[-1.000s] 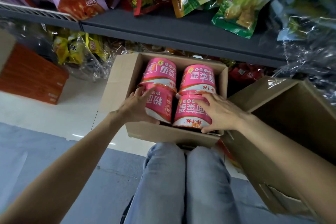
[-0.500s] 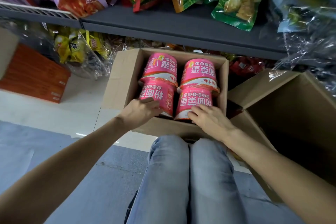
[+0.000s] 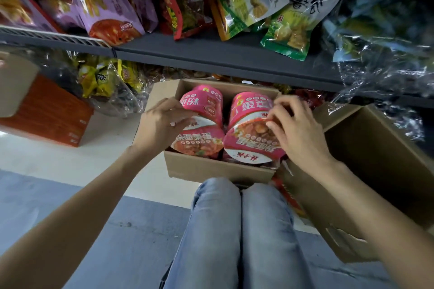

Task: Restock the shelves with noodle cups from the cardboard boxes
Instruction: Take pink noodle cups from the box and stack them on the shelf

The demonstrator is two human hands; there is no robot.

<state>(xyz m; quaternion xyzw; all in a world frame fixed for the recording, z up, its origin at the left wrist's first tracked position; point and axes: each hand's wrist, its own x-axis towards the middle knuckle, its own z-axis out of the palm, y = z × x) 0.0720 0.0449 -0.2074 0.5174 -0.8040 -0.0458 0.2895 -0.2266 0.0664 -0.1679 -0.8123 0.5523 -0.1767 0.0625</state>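
**A:** Grip status?

**B:** Both hands in the box. My left hand [image 3: 164,124] wraps the rear-left cup [image 3: 206,107], fingers curled over its side near the lid rim. My right hand [image 3: 293,124] is on the rear-right cup [image 3: 249,107], fingertips [image 3: 272,116] pinching at the rim where it meets the front-right cup [image 3: 251,145]. Can't tell whether that pinch carries any load yet.

**A:** Where do the cups sit?

**B:** Four visible in the open cardboard box [image 3: 218,169] on the floor, just past my knees [image 3: 239,195]. All lie on their sides, two rows of two, packed touching. Front-left cup [image 3: 199,143] is untouched. More may sit underneath; hidden.

**A:** Handling?

**B:** My read: light, thin-walled, film-wrapped. The walls likely dent if squeezed hard, and the film looks slick. The lid foil is the weak spot, so no fingertip pressure there. Best hold is around the body with the rim lip as a stop, or a palm under the base.

**A:** Risks?

**B:** The tight pack means pulling one cup can drag its neighbour. I'd tilt first, then lift.

**A:** Destination?

**B:** The dark shelf [image 3: 211,51] directly above the box holds snack bags [image 3: 281,12]. No cup slot is in view. A second cardboard box [image 3: 375,159] stands open just right of mine.
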